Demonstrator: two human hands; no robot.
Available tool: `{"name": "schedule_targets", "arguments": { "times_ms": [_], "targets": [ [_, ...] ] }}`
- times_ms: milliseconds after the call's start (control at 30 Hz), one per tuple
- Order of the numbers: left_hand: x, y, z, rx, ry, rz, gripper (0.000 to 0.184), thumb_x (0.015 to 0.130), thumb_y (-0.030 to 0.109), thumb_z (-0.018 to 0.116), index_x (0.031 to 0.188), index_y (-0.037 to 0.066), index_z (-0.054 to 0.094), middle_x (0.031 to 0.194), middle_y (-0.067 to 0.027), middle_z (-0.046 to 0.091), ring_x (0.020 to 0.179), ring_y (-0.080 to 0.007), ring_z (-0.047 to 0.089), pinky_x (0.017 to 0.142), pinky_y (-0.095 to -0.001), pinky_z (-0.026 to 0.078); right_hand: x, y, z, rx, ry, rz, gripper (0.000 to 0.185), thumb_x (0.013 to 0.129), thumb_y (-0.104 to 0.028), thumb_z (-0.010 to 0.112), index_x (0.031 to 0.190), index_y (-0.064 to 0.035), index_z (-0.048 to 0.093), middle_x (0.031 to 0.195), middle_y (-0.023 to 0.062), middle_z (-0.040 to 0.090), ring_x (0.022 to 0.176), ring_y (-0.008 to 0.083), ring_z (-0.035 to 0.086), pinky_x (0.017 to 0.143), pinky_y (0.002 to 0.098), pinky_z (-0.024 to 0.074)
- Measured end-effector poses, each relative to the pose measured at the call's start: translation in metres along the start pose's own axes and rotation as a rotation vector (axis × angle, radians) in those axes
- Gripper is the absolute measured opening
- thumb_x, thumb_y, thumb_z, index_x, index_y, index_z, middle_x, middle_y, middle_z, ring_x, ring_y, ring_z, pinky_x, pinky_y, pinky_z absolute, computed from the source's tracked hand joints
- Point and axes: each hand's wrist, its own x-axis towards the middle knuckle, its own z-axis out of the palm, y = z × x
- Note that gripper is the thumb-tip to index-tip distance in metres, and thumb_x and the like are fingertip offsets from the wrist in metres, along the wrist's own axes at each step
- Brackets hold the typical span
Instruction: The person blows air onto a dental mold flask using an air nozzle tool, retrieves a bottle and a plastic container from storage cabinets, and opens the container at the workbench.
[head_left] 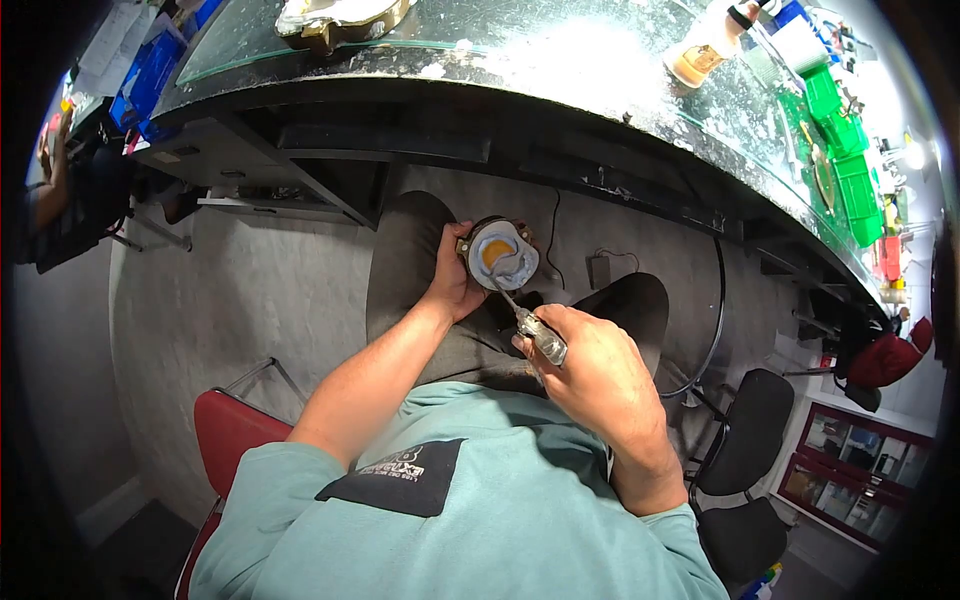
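Between my knees, my left hand (455,283) is closed around a round brass-coloured flask (466,243). Pale bluish-white plaster (512,271) fills it, with a yellow-orange patch (494,252) near the middle. In my right hand (595,365) is a small tool with a mottled clear handle and a thin metal blade, likely a plaster knife (543,340). Its blade reaches the plaster at the near rim of the flask; the exact tip is hard to make out.
Ahead is a plaster-spattered workbench (480,62) bearing another brass flask (335,38), a bottle (697,62) and green bins (855,185). A red chair (232,437) stands behind left, a black chair (745,435) right. Another person's arm (55,180) shows far left.
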Motion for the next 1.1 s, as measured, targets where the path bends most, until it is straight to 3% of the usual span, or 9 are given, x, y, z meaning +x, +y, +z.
{"name": "schedule_targets", "arguments": {
  "times_ms": [567, 667, 767, 1100],
  "targets": [
    [-0.001, 0.0, 0.0, -0.026, 0.065, -0.034, 0.073, 0.098, 0.061, 0.033, 0.138, 0.007, 0.063, 0.136, -0.0125, 0.066, 0.126, -0.0279, 0.064, 0.105, -0.0463, 0.053, 0.003, 0.003, 0.005, -0.029, 0.055, 0.004, 0.024, 0.096, -0.022, 0.07, 0.102, 0.0, 0.064, 0.093, 0.0184, 0.071, 0.083, 0.0394, 0.071, 0.073, 0.0475, 0.0576],
    [0.002, -0.001, -0.009, -0.015, 0.042, -0.031, 0.079, 0.095, 0.067, 0.037, 0.142, 0.006, 0.059, 0.142, -0.0178, 0.061, 0.131, -0.035, 0.06, 0.106, -0.0527, 0.049, 0.002, 0.004, 0.006, -0.036, 0.084, -0.014, 0.023, 0.097, -0.021, 0.069, 0.102, -0.0002, 0.063, 0.091, 0.0183, 0.07, 0.082, 0.0395, 0.071, 0.072, 0.0478, 0.0574],
    [0.001, -0.002, -0.01, -0.043, 0.055, -0.045, 0.078, 0.095, 0.067, 0.038, 0.139, 0.007, 0.06, 0.14, -0.0177, 0.062, 0.129, -0.0357, 0.061, 0.105, -0.0551, 0.049, 0.003, 0.004, 0.005, -0.045, 0.092, -0.01, 0.022, 0.096, -0.021, 0.069, 0.103, -0.0004, 0.062, 0.09, 0.0183, 0.069, 0.081, 0.0398, 0.071, 0.072, 0.0481, 0.0572],
    [0.004, -0.003, -0.013, -0.056, 0.076, -0.046, 0.079, 0.095, 0.067, 0.037, 0.141, 0.006, 0.057, 0.14, -0.0196, 0.062, 0.128, -0.0439, 0.06, 0.109, -0.0579, 0.047, 0.002, 0.008, 0.006, -0.079, 0.146, -0.01, 0.023, 0.095, -0.019, 0.07, 0.105, -0.0006, 0.061, 0.092, 0.0194, 0.069, 0.083, 0.0403, 0.071, 0.072, 0.0486, 0.0572]
  ]
}}
